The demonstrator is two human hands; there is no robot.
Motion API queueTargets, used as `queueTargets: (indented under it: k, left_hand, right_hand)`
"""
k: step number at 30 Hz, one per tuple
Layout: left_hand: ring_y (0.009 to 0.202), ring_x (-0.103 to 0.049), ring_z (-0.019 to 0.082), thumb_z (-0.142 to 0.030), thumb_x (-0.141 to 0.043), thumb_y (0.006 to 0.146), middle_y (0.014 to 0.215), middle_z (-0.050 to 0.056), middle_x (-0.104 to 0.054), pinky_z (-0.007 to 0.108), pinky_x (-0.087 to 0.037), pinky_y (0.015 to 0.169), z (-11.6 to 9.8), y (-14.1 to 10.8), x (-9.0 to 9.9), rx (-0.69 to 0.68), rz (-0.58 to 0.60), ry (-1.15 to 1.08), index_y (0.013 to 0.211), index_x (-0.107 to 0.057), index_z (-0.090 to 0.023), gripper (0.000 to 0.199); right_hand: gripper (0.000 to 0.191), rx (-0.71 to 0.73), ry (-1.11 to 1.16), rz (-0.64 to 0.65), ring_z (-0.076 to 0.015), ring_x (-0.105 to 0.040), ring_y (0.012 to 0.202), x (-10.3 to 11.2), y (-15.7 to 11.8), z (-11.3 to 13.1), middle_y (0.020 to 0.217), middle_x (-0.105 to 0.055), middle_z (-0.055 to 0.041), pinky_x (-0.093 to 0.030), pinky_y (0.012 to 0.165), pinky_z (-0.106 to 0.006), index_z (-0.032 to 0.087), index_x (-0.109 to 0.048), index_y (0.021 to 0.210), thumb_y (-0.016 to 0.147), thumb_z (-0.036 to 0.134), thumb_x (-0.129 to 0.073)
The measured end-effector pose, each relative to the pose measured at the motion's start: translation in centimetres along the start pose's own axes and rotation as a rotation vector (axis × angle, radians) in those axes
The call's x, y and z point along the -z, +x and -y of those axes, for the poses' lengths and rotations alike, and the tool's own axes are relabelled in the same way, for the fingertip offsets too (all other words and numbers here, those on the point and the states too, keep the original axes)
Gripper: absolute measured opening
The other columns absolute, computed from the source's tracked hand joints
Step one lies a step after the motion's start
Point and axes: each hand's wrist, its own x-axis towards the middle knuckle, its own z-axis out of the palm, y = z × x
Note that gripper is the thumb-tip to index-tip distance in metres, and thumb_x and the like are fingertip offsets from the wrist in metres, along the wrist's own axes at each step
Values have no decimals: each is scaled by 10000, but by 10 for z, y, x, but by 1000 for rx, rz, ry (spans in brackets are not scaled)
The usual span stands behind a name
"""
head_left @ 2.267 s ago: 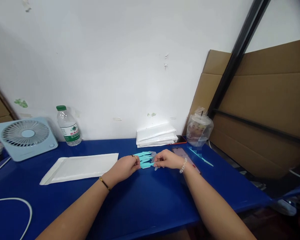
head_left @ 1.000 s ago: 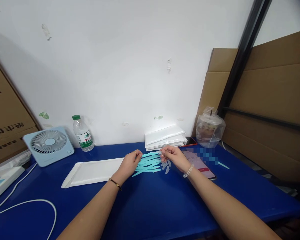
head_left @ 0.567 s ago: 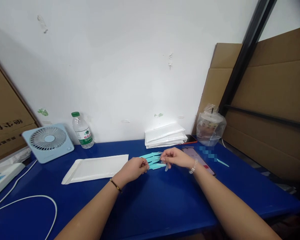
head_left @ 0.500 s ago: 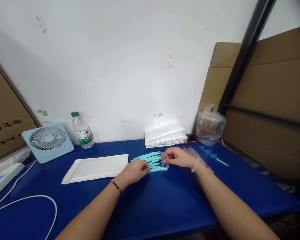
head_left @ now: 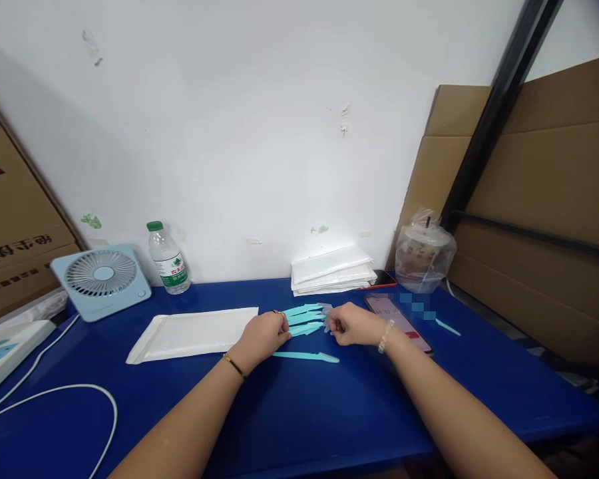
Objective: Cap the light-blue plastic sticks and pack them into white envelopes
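Observation:
Several turquoise eyebrow razors (head_left: 304, 319) lie side by side between my hands, with pale, translucent covers (head_left: 325, 313) at their right ends. The fingers of my left hand (head_left: 265, 334) are pinched at the left ends of the razors. My right hand (head_left: 353, 324) has its fingers curled together at the covered ends; exactly what it pinches is partly hidden. One razor (head_left: 307, 356) lies apart on the blue table, nearer to me, its left end behind my left hand. A white padded envelope (head_left: 194, 334) lies flat just left of my left hand.
A stack of white envelopes (head_left: 332, 271) rests against the wall, with a red-edged phone (head_left: 383, 279) beside it. Another phone (head_left: 402, 322) lies by my right wrist, near a lone razor (head_left: 448, 326). A bagged drink cup (head_left: 423, 256), water bottle (head_left: 170, 263) and blue fan (head_left: 101, 279) stand behind.
One razor now lies separate from the group, closer to me. My left hand has moved slightly left and up, and my right hand slightly down. The view has shifted a little.

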Motion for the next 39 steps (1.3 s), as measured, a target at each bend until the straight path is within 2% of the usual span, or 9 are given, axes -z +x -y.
queueTargets:
  k: [5, 8, 10, 14, 23, 28, 32, 35, 39]
  left_hand:
    - [660, -554, 161, -307, -539, 743, 739, 27, -641, 247, -323, 539, 8, 4, -1, -9, 24, -115, 764, -597, -193, 129]
    - [630, -543, 149, -354, -532, 750, 720, 18, -627, 233, -327, 521, 13, 6, 0, -4, 32, -215, 789, -591, -189, 179]
    - [625, -538, 145, -389, -532, 746, 716, 18, -616, 228, -340, 521, 15, 7, 1, -3, 44, -279, 798, -589, -180, 223]
    - [626, -528, 143, -427, -542, 722, 712, 19, -603, 227, -362, 528, 18, 9, 3, 11, 77, -369, 805, -590, -168, 277]
    - [624, -525, 143, -463, -558, 706, 696, 11, -592, 228, -376, 536, 20, 11, 5, 11, 85, -441, 791, -584, -172, 305]
    - [616, -514, 138, -451, -569, 704, 685, 7, -578, 227, -382, 542, 14, 9, 6, -5, 97, -471, 796, -588, -162, 304]
    - [624, -519, 137, -431, -574, 705, 686, 6, -592, 224, -386, 548, 8, 5, 6, -35, 179, -446, 777, -604, -167, 275]
    - [615, -530, 143, -446, -574, 710, 693, 12, -616, 223, -367, 522, 7, 3, 4, -48, 217, -366, 766, -621, -175, 281]
    - [696, -563, 159, -404, -587, 717, 801, 19, -642, 229, -358, 552, 10, 4, 3, -52, 52, -140, 833, -634, -202, 238]
  right_hand:
    - [191, -24, 339, -122, -99, -549, 486, 1, 2, -8, 568, -559, 42, -416, 466, -198, 165, -597, 808, 631, 107, -554]
    - [155, -70, 639, -272, -133, -619, 524, 5, 4, -8, 600, -564, 29, -467, 456, -217, 158, -547, 822, 704, 240, -603]
    - [244, -82, 760, -360, -166, -657, 600, 8, 5, -6, 631, -591, 9, -495, 473, -228, 157, -522, 786, 693, 335, -660]
    - [346, -82, 819, -373, -180, -671, 640, 11, 5, -2, 622, -623, -8, -507, 485, -230, 152, -519, 751, 647, 414, -720]
    - [368, -88, 861, -356, -179, -683, 642, 3, 9, -3, 622, -656, -15, -521, 529, -238, 148, -521, 750, 637, 422, -740]
    - [382, -89, 849, -257, -169, -677, 612, -4, 11, 2, 637, -681, -42, -522, 541, -248, 137, -541, 761, 643, 450, -726]
    - [372, -74, 795, -143, -165, -660, 608, -4, 9, 3, 636, -672, -41, -515, 554, -265, 136, -558, 770, 659, 456, -711]
    - [287, -45, 553, -129, -146, -618, 607, 0, 6, -4, 660, -641, -32, -479, 548, -253, 141, -611, 793, 715, 410, -674]
    - [116, 23, 102, -204, -118, -543, 646, 3, 4, -16, 811, -600, -35, -425, 583, -232, 176, -682, 759, 704, 278, -685]
